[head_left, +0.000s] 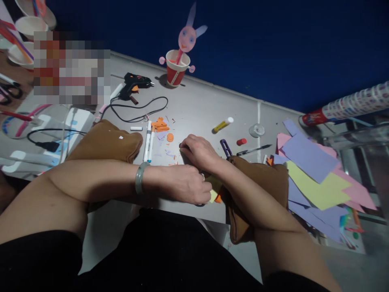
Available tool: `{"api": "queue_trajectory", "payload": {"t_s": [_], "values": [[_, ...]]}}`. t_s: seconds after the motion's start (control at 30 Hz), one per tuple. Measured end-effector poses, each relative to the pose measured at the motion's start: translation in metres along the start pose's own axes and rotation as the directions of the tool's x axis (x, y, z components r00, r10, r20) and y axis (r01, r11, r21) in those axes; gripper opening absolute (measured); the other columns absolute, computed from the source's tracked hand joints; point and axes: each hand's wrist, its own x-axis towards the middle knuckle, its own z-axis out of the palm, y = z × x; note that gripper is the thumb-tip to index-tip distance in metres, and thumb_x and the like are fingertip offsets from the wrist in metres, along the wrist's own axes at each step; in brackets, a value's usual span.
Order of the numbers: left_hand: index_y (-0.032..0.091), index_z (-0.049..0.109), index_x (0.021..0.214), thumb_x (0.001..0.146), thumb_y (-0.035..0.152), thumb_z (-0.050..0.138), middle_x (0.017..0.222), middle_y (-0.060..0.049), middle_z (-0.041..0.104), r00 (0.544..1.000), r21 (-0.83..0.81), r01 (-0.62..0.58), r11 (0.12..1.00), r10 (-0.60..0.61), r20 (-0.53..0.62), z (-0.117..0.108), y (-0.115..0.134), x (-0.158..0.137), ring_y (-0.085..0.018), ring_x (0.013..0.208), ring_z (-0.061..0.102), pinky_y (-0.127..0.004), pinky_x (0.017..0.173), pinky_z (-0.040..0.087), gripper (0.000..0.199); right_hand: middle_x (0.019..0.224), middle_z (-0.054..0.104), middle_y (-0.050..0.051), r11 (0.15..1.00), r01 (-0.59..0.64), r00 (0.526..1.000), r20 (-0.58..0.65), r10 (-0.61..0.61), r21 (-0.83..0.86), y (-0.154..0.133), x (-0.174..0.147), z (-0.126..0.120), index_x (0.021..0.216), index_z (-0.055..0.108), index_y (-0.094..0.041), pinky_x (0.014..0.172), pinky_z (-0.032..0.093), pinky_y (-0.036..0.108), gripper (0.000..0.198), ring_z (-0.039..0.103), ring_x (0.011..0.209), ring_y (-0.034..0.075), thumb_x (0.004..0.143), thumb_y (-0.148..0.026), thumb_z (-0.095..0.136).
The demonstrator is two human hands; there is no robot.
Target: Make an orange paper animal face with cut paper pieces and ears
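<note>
My left hand [190,184], with a green bangle [139,178] at the wrist, is closed low over the table's near edge. Its fingers curl downward, and whatever they hold is hidden. Beside those fingers lie a yellow paper piece [214,196] and an orange scrap [218,198]. Just beyond, my right hand [199,151] rests on the tabletop with its fingers bent and pressed together; a small dark spot shows at the fingertips, too little to name. Close to it are an orange paper disc [170,138], orange paper strips [160,124] and small purple cuttings [162,136].
Two brown cushions [106,142] [261,174] lie under my forearms. Farther back stand a glue gun [133,86] with its cord and a red paper cup [175,75] with a rabbit figure. Markers [148,142], a glue stick [223,125], a purple cutter [225,148] and coloured paper [313,154] lie around.
</note>
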Motion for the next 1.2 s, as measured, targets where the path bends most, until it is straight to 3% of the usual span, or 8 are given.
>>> {"api": "queue_trajectory", "payload": {"t_s": [0.3,0.57,0.73,0.8,0.87,0.97,1.1,1.2], "values": [[0.017,0.068,0.087,0.098,0.013,0.051,0.079,-0.005,0.068,0.995,-0.016,0.002,1.000,0.000,0.100,-0.007,0.002,0.003,-0.016,0.063,0.058,-0.035,0.048,0.026,0.020,0.091,0.070,0.009,0.982,0.086,0.986,-0.157,-0.059,0.170,0.010,-0.002,-0.002,0.087,0.065,-0.018,0.079,0.045,0.034,0.016,0.060,0.082,0.020,0.093,-0.022,0.051],[0.019,0.066,0.087,0.093,0.008,0.052,0.085,-0.004,0.071,0.980,-0.077,0.066,0.995,-0.050,0.194,-0.011,0.003,0.006,-0.015,0.063,0.056,-0.035,0.050,0.027,0.019,0.068,0.063,0.001,0.878,-0.024,0.925,-0.322,0.200,0.478,0.015,-0.018,-0.033,0.071,0.059,-0.021,0.060,0.042,0.030,0.011,0.049,0.058,0.012,0.081,-0.027,0.061],[0.018,0.069,0.088,0.101,0.026,0.049,0.090,-0.005,0.074,0.937,-0.365,0.348,0.863,-0.307,0.167,-0.010,0.001,0.007,-0.014,0.071,0.060,-0.031,0.059,0.037,0.025,0.070,0.066,0.002,0.841,-0.008,0.917,-0.332,0.222,0.541,0.020,-0.025,-0.045,0.071,0.062,-0.021,0.059,0.045,0.032,0.012,0.051,0.059,0.013,0.079,-0.028,0.067],[0.017,0.069,0.084,0.097,0.026,0.054,0.083,-0.003,0.072,0.838,-0.569,0.507,0.647,-0.524,0.151,-0.010,-0.004,0.008,-0.012,0.071,0.060,-0.028,0.062,0.040,0.022,0.072,0.067,0.003,0.828,0.004,0.900,-0.364,0.241,0.560,0.024,-0.027,-0.047,0.073,0.063,-0.021,0.059,0.046,0.032,0.012,0.054,0.061,0.014,0.079,-0.029,0.069],[0.016,0.067,0.078,0.092,0.026,0.059,0.071,0.000,0.066,0.652,-0.727,0.592,0.349,-0.737,0.178,-0.009,-0.014,0.010,-0.010,0.063,0.054,-0.026,0.061,0.039,0.019,0.074,0.068,0.003,0.810,0.050,0.873,-0.419,0.248,0.584,0.030,-0.027,-0.048,0.075,0.064,-0.021,0.058,0.047,0.031,0.012,0.056,0.062,0.014,0.078,-0.030,0.072],[0.015,0.061,0.077,0.086,0.021,0.064,0.071,0.001,0.061,0.378,-0.880,0.475,-0.004,-0.902,0.209,-0.010,-0.031,0.010,-0.008,0.062,0.052,-0.024,0.059,0.040,0.011,0.075,0.069,0.002,0.772,0.140,0.842,-0.485,0.237,0.620,0.037,-0.026,-0.046,0.080,0.064,-0.022,0.056,0.049,0.030,0.017,0.059,0.062,0.014,0.076,-0.030,0.078],[0.016,0.059,0.094,0.084,0.021,0.069,0.086,-0.001,0.064,0.199,-0.935,0.348,-0.075,-0.968,0.152,-0.013,-0.046,0.008,-0.008,0.068,0.057,-0.025,0.065,0.046,0.016,0.078,0.070,0.002,0.757,0.162,0.859,-0.469,0.208,0.632,0.040,-0.025,-0.044,0.085,0.064,-0.022,0.055,0.052,0.028,0.023,0.062,0.063,0.014,0.077,-0.035,0.081],[0.015,0.062,0.098,0.086,0.021,0.068,0.095,-0.005,0.067,0.229,-0.942,0.335,-0.019,-0.968,0.101,-0.014,-0.050,0.006,-0.010,0.073,0.061,-0.027,0.069,0.048,0.016,0.077,0.069,0.002,0.754,0.143,0.889,-0.419,0.187,0.641,0.038,-0.026,-0.043,0.086,0.064,-0.022,0.055,0.053,0.028,0.029,0.065,0.065,0.015,0.077,-0.043,0.082]]}}
